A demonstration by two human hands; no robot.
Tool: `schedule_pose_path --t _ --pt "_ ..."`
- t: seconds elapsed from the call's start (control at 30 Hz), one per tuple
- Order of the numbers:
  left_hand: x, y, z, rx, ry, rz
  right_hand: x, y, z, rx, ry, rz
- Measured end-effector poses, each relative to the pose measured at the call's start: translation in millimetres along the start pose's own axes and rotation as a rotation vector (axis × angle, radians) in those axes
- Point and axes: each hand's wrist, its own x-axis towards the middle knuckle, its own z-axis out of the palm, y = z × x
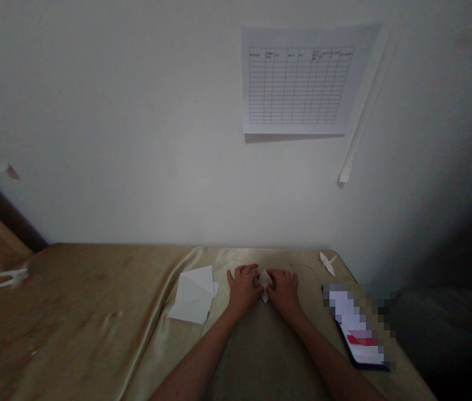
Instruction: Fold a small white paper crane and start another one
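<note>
A small diamond-shaped piece of folded white paper [265,279] lies between my two hands on the cloth-covered table. My left hand [244,287] grips its left side with the thumb and fingertips. On the opposite side, my right hand [283,287] pinches the paper's right edge, its other fingers bent. The fingertips partly cover the paper's edges. Just left of my left hand are creased white paper sheets [194,295], one with an uneven edge.
A folded paper bird [327,264] rests near the table's back right corner. The phone [357,328], partly pixelated, lies at right. Another folded white paper figure [11,277] is at far left. A printed table sheet [298,83] hangs on the wall above the satin tablecloth [94,312].
</note>
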Motion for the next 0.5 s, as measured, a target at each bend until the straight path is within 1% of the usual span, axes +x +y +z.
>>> schedule_pose_path --t 0.17,0.27,0.5 --pt "-1 -3 -1.0 -0.033 0.013 0.025 0 8 -1 -0.026 -0.017 -0.045" --pt "-2 -4 -0.9 -0.032 0.017 0.041 2 12 -2 -0.066 -0.014 -0.049" --pt "-2 -1 -2.5 0.001 -0.009 0.012 1 8 -1 -0.139 0.004 -0.039"
